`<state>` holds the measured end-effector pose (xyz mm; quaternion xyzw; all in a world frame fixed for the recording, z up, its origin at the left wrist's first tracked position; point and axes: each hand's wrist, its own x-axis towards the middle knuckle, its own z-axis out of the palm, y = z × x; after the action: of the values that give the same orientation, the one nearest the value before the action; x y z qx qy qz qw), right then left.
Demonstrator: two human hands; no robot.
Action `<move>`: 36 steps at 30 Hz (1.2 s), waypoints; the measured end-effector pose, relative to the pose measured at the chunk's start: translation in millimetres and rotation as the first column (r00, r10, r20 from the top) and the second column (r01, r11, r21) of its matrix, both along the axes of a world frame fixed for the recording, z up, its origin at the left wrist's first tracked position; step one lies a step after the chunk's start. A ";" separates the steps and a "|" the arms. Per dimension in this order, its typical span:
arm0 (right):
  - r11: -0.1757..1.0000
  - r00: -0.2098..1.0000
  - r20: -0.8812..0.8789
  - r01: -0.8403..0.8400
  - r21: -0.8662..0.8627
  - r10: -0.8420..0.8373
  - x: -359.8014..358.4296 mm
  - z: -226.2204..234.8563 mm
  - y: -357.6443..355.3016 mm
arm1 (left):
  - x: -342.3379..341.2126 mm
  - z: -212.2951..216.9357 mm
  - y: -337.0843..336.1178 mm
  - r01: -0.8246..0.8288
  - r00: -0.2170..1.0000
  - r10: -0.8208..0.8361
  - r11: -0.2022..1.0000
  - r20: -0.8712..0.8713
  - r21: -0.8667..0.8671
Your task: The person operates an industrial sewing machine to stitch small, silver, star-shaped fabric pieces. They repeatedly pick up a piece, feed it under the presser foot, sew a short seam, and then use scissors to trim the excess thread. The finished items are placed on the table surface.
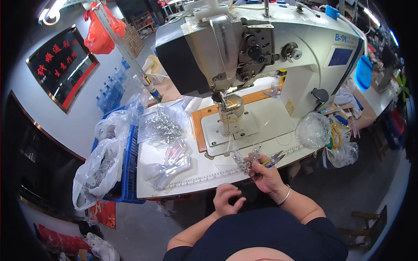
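My right hand (266, 178), with a bracelet at its wrist, is closed over the table's front edge. Its thumb and fingers pinch a glittery silver piece (240, 162), whose exact kind is unclear. Small thread snips (276, 158) with pointed metal blades are tucked in the same hand, blades facing away to the right. Lower and to the left, my left hand (227, 201) hovers just off the table edge. Its fingers are loosely curled, the thumb stands apart, and nothing shows in it. Beyond both hands rises a white sewing machine (300, 82).
A pile of silver pieces (164, 127) lies on plastic left of the machine, with clear plastic pieces (167, 167) nearer. A blue crate (130, 161) with plastic bags flanks the table. To the right are a clear bag (313, 130) and yellow-handled scissors (335, 135). A ruler strip (204, 179) runs along the front edge.
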<state>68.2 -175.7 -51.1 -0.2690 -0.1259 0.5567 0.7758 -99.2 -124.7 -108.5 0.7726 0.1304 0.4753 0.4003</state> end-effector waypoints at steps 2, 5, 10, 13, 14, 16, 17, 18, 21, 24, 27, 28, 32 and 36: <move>0.998 0.999 0.001 -0.047 0.029 0.047 -0.7 2.8 0.1 | 11.2 -8.2 7.1 0.388 0.922 -0.269 0.650 0.280 -0.653; 0.997 0.994 0.078 -0.071 0.007 0.070 -5.6 3.1 2.7 | 33.6 30.0 26.3 0.804 0.594 -0.284 0.192 0.753 -0.562; 0.979 0.908 0.376 0.205 -0.009 -0.187 -5.9 -16.1 12.9 | 42.3 43.4 33.7 0.675 0.737 -0.281 0.354 0.615 -0.647; 0.973 0.911 0.360 0.227 -0.027 -0.203 -7.4 -23.6 12.2 | 40.4 45.7 35.3 0.703 0.710 -0.191 0.255 0.678 -0.664; 0.975 0.917 0.344 0.221 -0.024 -0.200 -7.4 -26.4 13.3 | 40.0 44.8 35.5 0.638 0.768 -0.169 0.287 0.617 -0.715; 0.977 0.929 0.313 0.213 -0.018 -0.196 -7.2 -31.7 14.0 | 41.3 43.2 35.4 0.494 0.867 -0.120 0.342 0.484 -0.799; 0.979 0.936 0.299 0.202 -0.031 -0.184 -8.2 -33.7 13.3 | 42.6 41.2 33.9 0.451 0.887 -0.091 0.381 0.453 -0.807; 0.980 0.943 0.285 0.193 -0.044 -0.172 -9.1 -35.6 12.4 | 44.8 38.5 32.1 0.408 0.904 -0.061 0.417 0.422 -0.813; 0.984 0.961 0.242 0.159 -0.074 -0.137 -12.5 -26.6 14.9 | 47.0 33.5 33.2 0.338 0.922 0.010 0.469 0.388 -0.816; 0.986 0.971 0.208 0.139 -0.087 -0.119 -13.1 -23.9 16.7 | 47.0 32.0 34.3 0.310 0.931 0.021 0.483 0.365 -0.819; 0.984 0.970 0.209 0.149 -0.094 -0.127 -13.4 -25.7 16.3 | 46.2 35.4 34.9 0.323 0.929 0.022 0.439 0.369 -0.839; 0.983 0.967 0.216 0.156 -0.097 -0.132 -13.1 -26.1 16.2 | 46.2 36.8 34.9 0.334 0.926 0.024 0.414 0.377 -0.847; 0.977 0.959 0.230 0.189 -0.099 -0.163 -12.0 -31.3 16.8 | 45.2 35.5 35.4 0.304 0.944 -0.037 0.493 0.329 -0.816; 0.989 0.966 0.244 0.109 -0.096 -0.083 -6.3 -27.0 16.1 | 45.2 30.0 41.3 0.289 0.952 -0.052 0.482 0.302 -0.827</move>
<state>61.9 -159.6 -78.1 -0.3818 -0.1751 0.4879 0.7652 -54.0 -83.4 -78.5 0.4159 0.2234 0.3918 0.7897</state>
